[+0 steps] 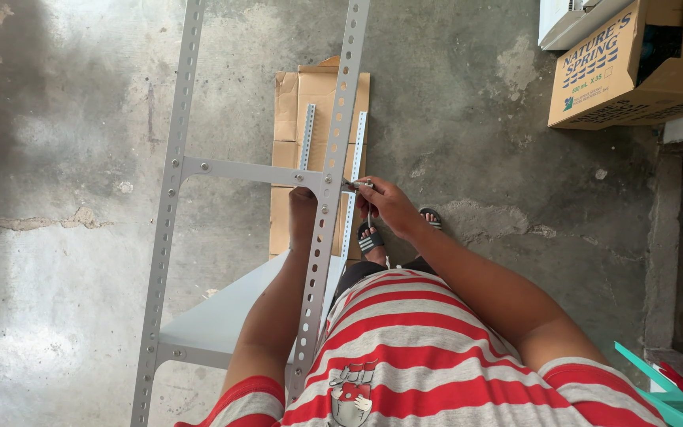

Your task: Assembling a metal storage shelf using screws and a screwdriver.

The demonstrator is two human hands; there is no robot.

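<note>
Grey slotted steel makes up the rack point(175, 237), which stands on the concrete floor point(65, 158) right in front of the person: two perforated uprights joined by a crossbar point(250, 170) with a flat shelf point(215, 320) lower down. The near upright point(330, 182) rises between the arms, so it can be worked from both sides at once.

At the joint where crossbar meets upright, the right hand point(389, 204) is closed around a small tool point(360, 184), its tip pressed at the corner hole, seemingly on a fastener. The left hand point(302, 207) reaches behind the same upright at that height, most likely to steady the frame or hold the back of the bolt; the steel hides its fingers, so I cannot tell whether it grips anything.

Just beyond the joint, a flattened cardboard sheet point(286, 103) lies on the floor with two short angle strips point(307, 134) resting on it, kept off the concrete and within reach. A sandalled foot point(370, 239) stands by its near edge. Well apart, at the upper right, sits an open cardboard box point(618, 71), and a teal plastic piece point(658, 387) pokes in at the lower right.
</note>
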